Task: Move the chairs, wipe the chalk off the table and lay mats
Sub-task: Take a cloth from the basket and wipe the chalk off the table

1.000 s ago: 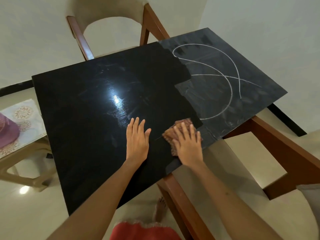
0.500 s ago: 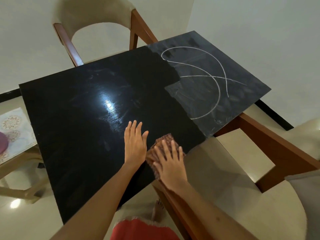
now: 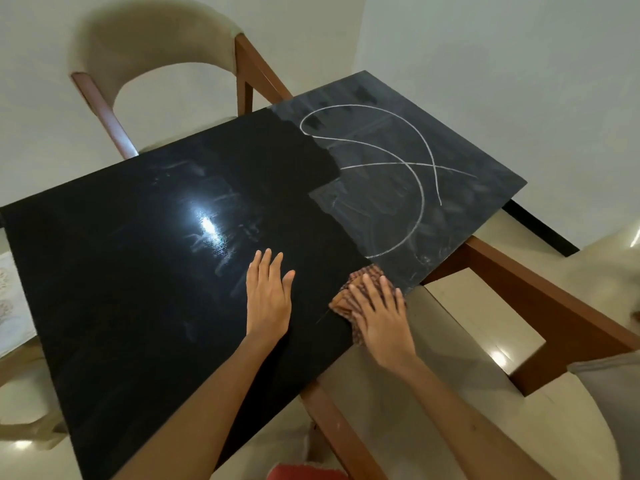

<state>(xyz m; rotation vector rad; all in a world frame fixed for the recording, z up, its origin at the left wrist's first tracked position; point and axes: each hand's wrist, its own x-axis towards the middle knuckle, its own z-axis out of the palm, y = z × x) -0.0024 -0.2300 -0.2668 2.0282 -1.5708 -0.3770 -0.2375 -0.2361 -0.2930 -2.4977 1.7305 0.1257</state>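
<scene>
A black table top (image 3: 145,271) fills the middle of the view. Its left and middle parts are glossy and wiped; the far right part is dusty grey with white chalk curves (image 3: 408,168). My left hand (image 3: 268,299) lies flat on the table, fingers spread, holding nothing. My right hand (image 3: 381,320) presses flat on a brown patterned cloth (image 3: 346,299) at the table's near right edge, just below the chalked part. A beige chair with a wooden frame (image 3: 156,39) stands behind the far edge.
Another wooden chair frame (image 3: 540,306) sits at the right, close to the table's edge. At the left edge, a patterned mat (image 3: 10,306) lies on a light stool. White walls close in behind and to the right.
My right hand slid the cloth left toward my left hand, then back right and up to the border of the chalked area. My left hand stayed flat in place.
</scene>
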